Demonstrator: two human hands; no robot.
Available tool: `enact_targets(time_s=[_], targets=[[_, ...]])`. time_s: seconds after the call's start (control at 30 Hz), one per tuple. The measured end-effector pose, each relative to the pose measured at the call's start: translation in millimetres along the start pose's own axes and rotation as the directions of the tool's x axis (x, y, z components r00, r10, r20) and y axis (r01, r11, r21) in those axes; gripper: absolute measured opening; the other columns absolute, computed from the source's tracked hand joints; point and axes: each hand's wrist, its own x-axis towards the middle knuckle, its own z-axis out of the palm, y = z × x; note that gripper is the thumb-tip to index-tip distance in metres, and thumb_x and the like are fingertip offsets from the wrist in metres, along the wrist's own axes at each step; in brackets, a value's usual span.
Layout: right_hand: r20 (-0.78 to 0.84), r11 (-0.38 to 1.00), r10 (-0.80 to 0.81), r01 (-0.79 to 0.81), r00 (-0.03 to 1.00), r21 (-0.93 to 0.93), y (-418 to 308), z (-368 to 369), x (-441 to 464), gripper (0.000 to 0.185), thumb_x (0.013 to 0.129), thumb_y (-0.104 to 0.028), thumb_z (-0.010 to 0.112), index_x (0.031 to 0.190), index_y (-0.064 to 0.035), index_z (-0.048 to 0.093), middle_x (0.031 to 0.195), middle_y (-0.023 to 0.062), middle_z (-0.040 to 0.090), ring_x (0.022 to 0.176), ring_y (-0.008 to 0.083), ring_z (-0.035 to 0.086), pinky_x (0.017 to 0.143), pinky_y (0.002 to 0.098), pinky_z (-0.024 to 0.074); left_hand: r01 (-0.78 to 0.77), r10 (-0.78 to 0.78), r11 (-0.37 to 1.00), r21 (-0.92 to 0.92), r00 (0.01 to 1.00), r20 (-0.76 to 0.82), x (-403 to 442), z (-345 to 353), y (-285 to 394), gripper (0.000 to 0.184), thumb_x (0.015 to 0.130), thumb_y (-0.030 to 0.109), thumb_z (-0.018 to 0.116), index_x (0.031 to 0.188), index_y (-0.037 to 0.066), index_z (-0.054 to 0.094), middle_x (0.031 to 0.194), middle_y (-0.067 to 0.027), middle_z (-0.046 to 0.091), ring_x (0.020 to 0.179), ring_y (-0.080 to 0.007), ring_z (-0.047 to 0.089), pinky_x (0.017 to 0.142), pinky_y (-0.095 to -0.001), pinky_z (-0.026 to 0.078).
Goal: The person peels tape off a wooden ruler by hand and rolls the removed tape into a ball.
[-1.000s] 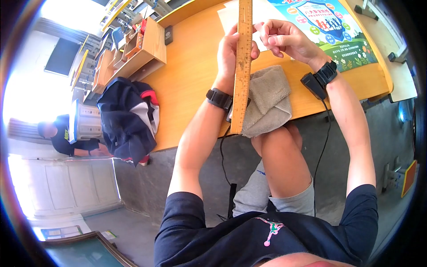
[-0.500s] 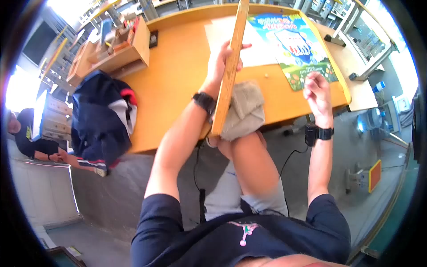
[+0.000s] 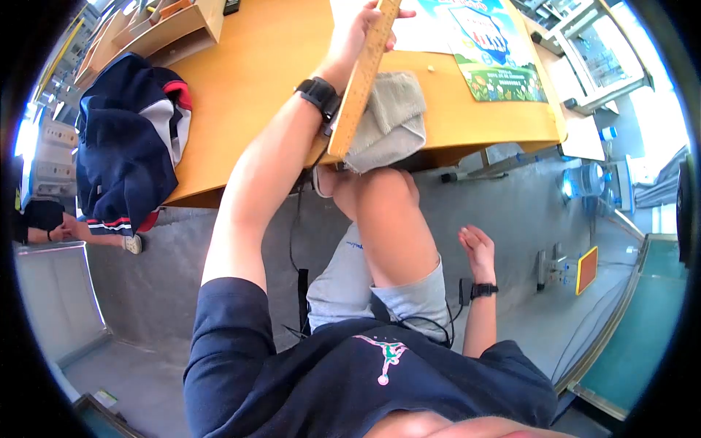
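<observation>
My left hand (image 3: 353, 35) grips a long wooden ruler (image 3: 363, 84) over the table (image 3: 255, 87). The ruler slants, its upper end out of frame and its lower end near the table's front edge. Partly beneath it, a folded grey-beige cloth (image 3: 398, 109) lies at that edge and hangs over a little. My right hand (image 3: 478, 252) is down beside my thigh, away from the table, with nothing visible in it; its fingers are loosely bent and a little apart.
A colourful poster (image 3: 496, 51) and white paper (image 3: 431, 36) lie at the back. On the left are a dark jacket (image 3: 128, 131) and a wooden organizer (image 3: 171, 44). A large water bottle (image 3: 584, 181) stands right. Another person's hand (image 3: 64, 228) shows at far left.
My right hand has dropped from beside the poster to below the table's edge. The left hand still holds the ruler. The view has tilted, so the table sits higher.
</observation>
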Motion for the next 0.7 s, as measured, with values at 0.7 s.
enact_targets(time_s=[0.7], targets=[[-0.149,0.977,-0.121,0.144,0.981,0.158,-14,17,45,0.068,0.088,0.008,0.049,0.148,0.0082,0.018,0.124,0.0240,0.062,0.093,0.0247,0.067,0.080,0.0342,0.0582,0.065,-0.067,0.994,-0.088,0.997,-0.024,-6,8,9,0.051,0.095,0.025,0.048,0.139,0.000,0.043,0.136,-0.0244,0.054,0.059,-0.0156,0.056,0.058,-0.0281,0.050]])
